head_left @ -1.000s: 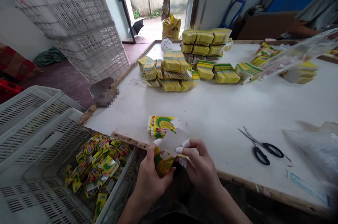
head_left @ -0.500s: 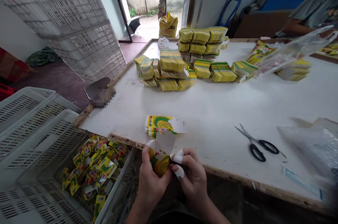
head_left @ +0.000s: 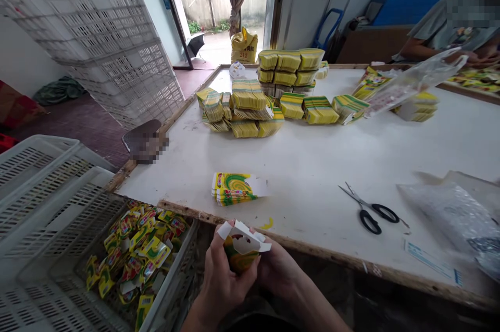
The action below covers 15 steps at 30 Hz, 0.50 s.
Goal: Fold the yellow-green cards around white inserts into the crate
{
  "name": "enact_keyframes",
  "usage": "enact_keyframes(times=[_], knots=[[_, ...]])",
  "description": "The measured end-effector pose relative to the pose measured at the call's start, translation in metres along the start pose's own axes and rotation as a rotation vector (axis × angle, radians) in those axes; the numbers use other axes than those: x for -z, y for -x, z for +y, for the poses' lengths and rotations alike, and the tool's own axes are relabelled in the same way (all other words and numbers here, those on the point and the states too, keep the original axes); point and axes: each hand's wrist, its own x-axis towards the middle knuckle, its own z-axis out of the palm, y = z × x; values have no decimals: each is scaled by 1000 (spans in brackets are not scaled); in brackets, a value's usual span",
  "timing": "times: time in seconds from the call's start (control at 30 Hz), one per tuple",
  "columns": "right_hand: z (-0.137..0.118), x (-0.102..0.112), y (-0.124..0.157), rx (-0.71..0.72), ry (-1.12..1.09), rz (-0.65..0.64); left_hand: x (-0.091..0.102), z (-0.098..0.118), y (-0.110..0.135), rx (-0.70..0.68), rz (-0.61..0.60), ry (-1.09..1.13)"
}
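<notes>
Just off the table's front edge, my left hand (head_left: 219, 277) grips a small yellow-green cardboard box (head_left: 239, 260). Its white top flaps stand up, and a cut-out gap shows in its front. A white wrap covers a fingertip of this hand. My right hand (head_left: 278, 268) is closed against the box's right side and back, its fingers mostly hidden by the box. Beyond them on the table lies a short stack of flat printed cartons (head_left: 234, 188). A small yellow scrap (head_left: 267, 224) rests near the edge.
Black-handled scissors (head_left: 369, 209) lie at right, near a clear plastic bag (head_left: 441, 212). Bundled carton stacks (head_left: 289, 74) stand at the back. On the left, a white crate (head_left: 183, 264) holds filled yellow packs (head_left: 144, 243). Another person (head_left: 429, 35) sits at far right.
My right hand has moved from pinching at the box's front right edge to behind its right side. The box's flaps now stand upright. A yellow scrap shows on the table.
</notes>
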Motion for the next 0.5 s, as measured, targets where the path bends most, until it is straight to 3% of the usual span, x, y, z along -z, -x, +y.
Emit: enact_keyframes(times=[0.2, 0.33, 0.5], knots=[[-4, 13, 7, 291, 169, 14, 5, -4, -13, -101, -110, -29], [-22, 6, 10, 308, 398, 76, 4, -1, -21, -146, -171, -13], [-35, 1, 0, 236, 598, 56, 3, -1, -24, -157, -232, -123]])
